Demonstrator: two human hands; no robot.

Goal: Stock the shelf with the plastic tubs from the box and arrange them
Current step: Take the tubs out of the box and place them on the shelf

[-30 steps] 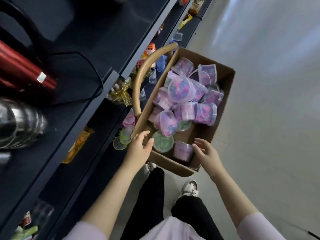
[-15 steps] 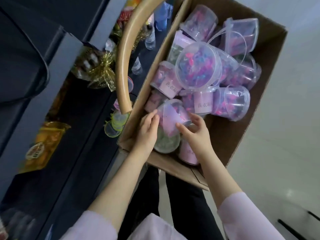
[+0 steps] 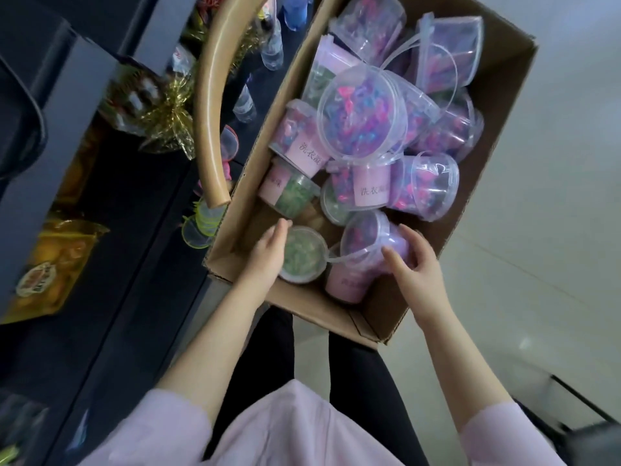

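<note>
Box (image 3: 497, 136) centre-right of frame, beside the dark shelf (image 3: 111, 270) on the left. Right hand (image 3: 418, 267) is in the box's lower end, fingers (image 3: 408, 232) and thumb wrapped round a purple tub (image 3: 364, 243) lying tilted. Left hand (image 3: 267, 252) is laid against the left rim of the green tub (image 3: 302, 255), which is upright, just beside the purple one. Thumb hidden, so can't tell if it grips. Other tubs (image 3: 363, 119) piled in the box's upper half.

Tubs (image 3: 364, 126) piled in box (image 3: 484, 169), shelf (image 3: 111, 203) to its left, hands (image 3: 339, 257) at near end
</note>
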